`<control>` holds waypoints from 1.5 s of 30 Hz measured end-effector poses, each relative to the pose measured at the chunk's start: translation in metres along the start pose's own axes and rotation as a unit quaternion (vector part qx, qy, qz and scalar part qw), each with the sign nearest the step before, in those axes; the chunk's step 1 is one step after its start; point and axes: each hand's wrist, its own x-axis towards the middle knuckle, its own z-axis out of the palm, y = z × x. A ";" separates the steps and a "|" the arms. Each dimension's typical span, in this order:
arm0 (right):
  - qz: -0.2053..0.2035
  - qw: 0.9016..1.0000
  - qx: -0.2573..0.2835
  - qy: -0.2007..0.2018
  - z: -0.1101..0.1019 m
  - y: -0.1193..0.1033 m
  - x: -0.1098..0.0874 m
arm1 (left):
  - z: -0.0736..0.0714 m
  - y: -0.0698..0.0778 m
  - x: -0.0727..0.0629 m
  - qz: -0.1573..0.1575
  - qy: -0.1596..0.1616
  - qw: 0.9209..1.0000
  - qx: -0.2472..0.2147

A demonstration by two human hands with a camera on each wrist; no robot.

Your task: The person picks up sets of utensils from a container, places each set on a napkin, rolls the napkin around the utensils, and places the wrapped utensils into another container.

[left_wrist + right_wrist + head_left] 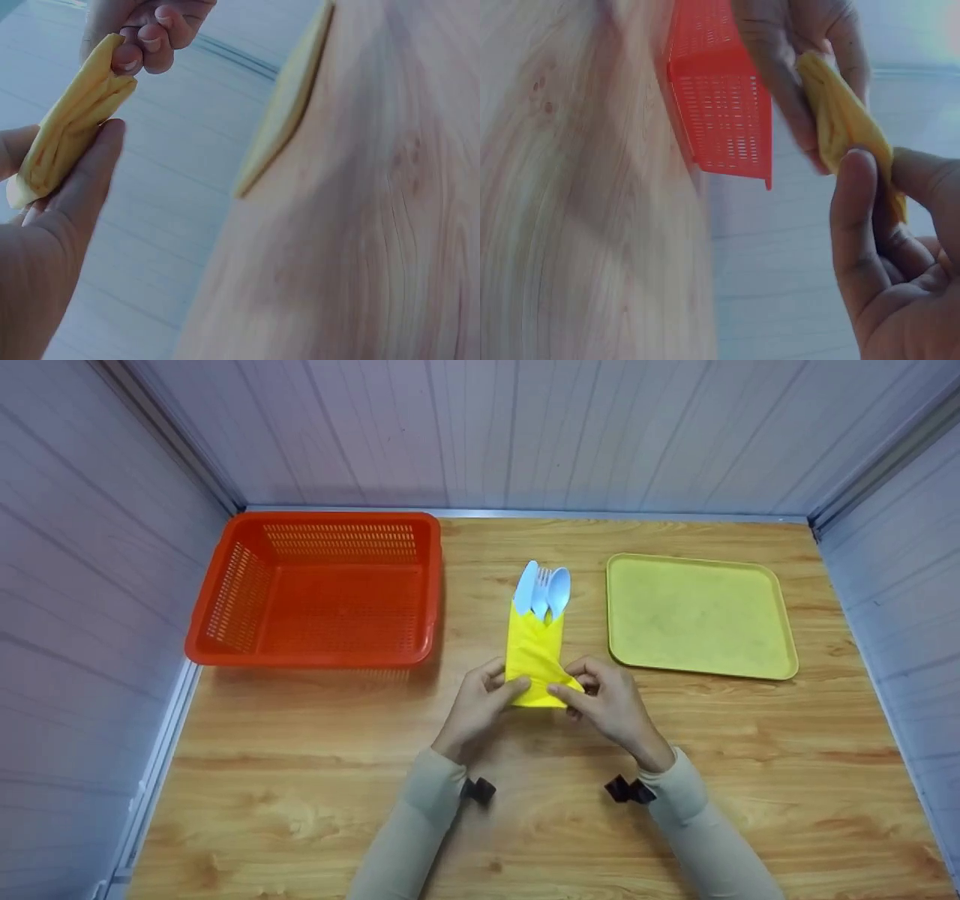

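Note:
Between both hands is a yellow napkin (535,649) folded into a pouch, its bottom edge toward me. A light blue knife (526,587), fork (541,592) and spoon (558,591) stick out of its far end; their handles are hidden inside. My left hand (482,695) grips the pouch's left side, thumb on top. With thumb and fingers my right hand (606,701) pinches a corner of napkin pulled out at the lower right. In the wrist views the folded napkin (847,120) is seen from its bottom end, held above the table.
A red-orange plastic basket (311,663) with perforated walls stands at the back left. At the back right a yellow tray (701,615) lies flat on the wooden table (300,780). Panelled walls (480,435) enclose the table at the back and both sides.

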 end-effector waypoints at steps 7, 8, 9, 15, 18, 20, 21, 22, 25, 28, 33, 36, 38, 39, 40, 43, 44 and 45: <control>-0.061 0.997 0.042 -0.017 0.000 -0.010 -0.010 | 0.003 0.003 -0.013 0.016 -0.016 0.999 -0.037; -0.060 0.997 0.052 -0.021 0.000 -0.010 -0.010 | 0.003 0.003 -0.014 0.018 -0.017 0.999 -0.040; -0.059 0.996 0.065 -0.026 -0.001 -0.009 -0.010 | 0.003 0.003 -0.015 0.019 -0.018 0.999 -0.041; -0.063 0.989 0.125 -0.054 -0.004 -0.001 -0.009 | 0.002 0.003 -0.018 0.027 -0.025 0.998 -0.041; -0.067 0.989 0.121 -0.044 -0.003 -0.008 -0.010 | 0.004 0.004 -0.019 0.033 -0.022 0.998 -0.043; -0.070 0.993 0.098 -0.017 -0.002 -0.016 -0.011 | 0.005 0.003 -0.019 0.041 -0.013 0.998 -0.043; -0.076 0.994 0.079 0.002 -0.001 -0.021 -0.011 | 0.005 0.003 -0.019 0.045 -0.006 0.998 -0.041; -0.084 0.995 0.056 0.023 0.001 -0.025 -0.011 | 0.006 0.002 -0.019 0.051 0.002 0.998 -0.037; -0.119 0.987 -0.032 0.099 0.007 -0.035 -0.012 | 0.009 0.000 -0.018 0.064 0.027 0.997 -0.028; -0.163 0.969 -0.105 0.152 0.012 -0.020 -0.009 | 0.013 -0.002 -0.017 0.069 0.056 0.996 -0.018; -0.202 0.950 -0.168 0.169 0.016 0.004 -0.005 | 0.021 -0.004 -0.015 0.076 0.093 0.993 -0.017; -0.197 0.950 -0.178 0.164 0.018 0.003 -0.005 | 0.027 -0.007 -0.014 0.086 0.112 0.990 -0.010; -0.190 0.952 -0.175 0.162 0.019 0.003 -0.005 | 0.030 -0.009 -0.014 0.094 0.124 0.988 -0.007; -0.186 0.954 -0.172 0.161 0.020 0.003 -0.004 | 0.031 -0.010 -0.014 0.099 0.129 0.987 -0.005; -0.182 0.955 -0.170 0.161 0.020 0.003 -0.004 | 0.033 -0.011 -0.014 0.104 0.134 0.985 -0.004; -0.177 0.956 -0.163 0.165 0.022 0.003 -0.002 | 0.038 -0.014 -0.013 0.121 0.148 0.982 -0.002; -0.177 0.956 -0.162 0.167 0.023 0.003 -0.002 | 0.039 -0.015 -0.013 0.126 0.153 0.980 0.000; -0.177 0.957 -0.160 0.168 0.024 0.004 -0.001 | 0.041 -0.016 -0.013 0.131 0.158 0.979 0.002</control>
